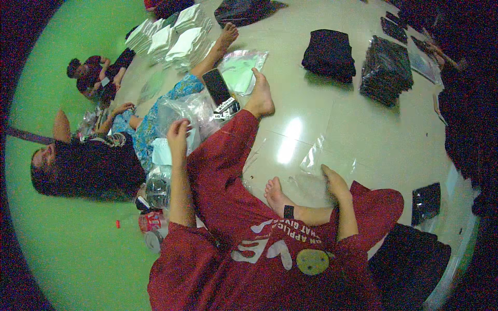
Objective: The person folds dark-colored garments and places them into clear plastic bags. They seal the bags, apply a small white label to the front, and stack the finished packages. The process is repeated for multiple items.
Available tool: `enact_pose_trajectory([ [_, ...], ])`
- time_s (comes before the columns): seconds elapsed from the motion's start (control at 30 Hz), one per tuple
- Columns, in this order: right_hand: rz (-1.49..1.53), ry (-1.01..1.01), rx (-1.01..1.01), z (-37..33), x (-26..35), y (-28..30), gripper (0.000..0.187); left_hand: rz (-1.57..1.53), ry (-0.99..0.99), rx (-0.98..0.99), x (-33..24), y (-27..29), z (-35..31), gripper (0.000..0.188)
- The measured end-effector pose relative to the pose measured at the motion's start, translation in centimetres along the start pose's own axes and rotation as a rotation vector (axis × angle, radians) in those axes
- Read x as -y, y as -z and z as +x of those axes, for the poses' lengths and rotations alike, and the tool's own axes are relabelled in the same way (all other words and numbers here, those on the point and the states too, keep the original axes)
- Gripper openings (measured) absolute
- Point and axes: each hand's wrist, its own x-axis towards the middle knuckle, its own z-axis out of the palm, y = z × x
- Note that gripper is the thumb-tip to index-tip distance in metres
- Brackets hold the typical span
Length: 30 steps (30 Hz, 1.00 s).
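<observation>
My left hand (179,136) is raised over my left thigh, fingers loosely bent and apart. It is beside a heap of clear plastic bags (205,111) and a pale packet or sheet (163,151); I see nothing firmly held in it. Low over the floor, my right hand (336,184) has its fingers together at the edge of a clear plastic bag (314,158), whose thin film is hard to trace. A dark-screened phone (216,87) rests by my left leg near the bag heap. Beyond my left foot lies a flat clear packet with green contents (239,71).
Folded black cloth (328,54) and a stack of black bagged packets (386,70) stand ahead right. White stacks (184,39) are far left. A person in black (96,166) lies at left, near a bottle (157,191) and a red can (151,221). Black cloth (410,264) is at right.
</observation>
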Motion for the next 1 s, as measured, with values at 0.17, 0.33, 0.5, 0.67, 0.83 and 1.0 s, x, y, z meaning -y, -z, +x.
enact_pose_trajectory([
  [0.17, 0.069, -0.066, 0.020, 0.0, -0.4, -0.2, 0.051, 0.097, -0.131, 0.425, 0.5, -16.0, 1.0, 0.021],
  [0.33, 0.044, -0.107, 0.056, 0.1, -0.5, -0.3, 0.052, 0.204, -0.477, 0.582, -2.8, -32.1, 0.8, 0.021],
  [0.5, 0.011, -0.062, 0.032, 0.0, -0.1, -0.6, 0.060, 0.189, -0.958, 0.332, -6.2, -43.1, 3.3, 0.023],
  [0.67, 0.025, -0.029, 0.024, -0.4, 1.4, 0.7, 0.058, 0.319, -1.128, 0.301, -7.3, -49.7, 5.0, 0.040],
  [0.83, 0.064, -0.086, 0.094, -0.1, 2.7, 2.2, 0.044, 0.470, -1.126, 0.281, -6.6, -53.3, 5.4, 0.046],
  [1.0, 0.047, -0.088, 0.109, -0.1, 2.6, 1.9, 0.049, 0.490, -1.032, 0.336, -5.5, -54.5, 5.8, 0.038],
])
